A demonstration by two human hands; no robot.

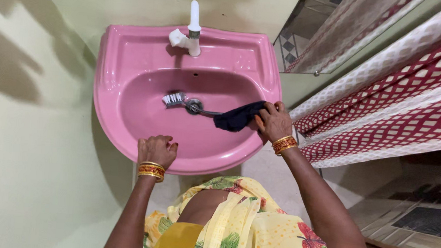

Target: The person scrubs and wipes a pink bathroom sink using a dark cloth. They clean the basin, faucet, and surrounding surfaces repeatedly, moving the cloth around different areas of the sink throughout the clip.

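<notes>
Lying across pink sink bowl, brush has long axis running left to right. White bristle head points left, beside drain; thin grey handle runs right into dark cloth. Right hand grips cloth and brush's handle end at right side of bowl. Left hand curls over front rim, fingers clenched on edge, well apart from brush. White tap stands at back of sink.
</notes>
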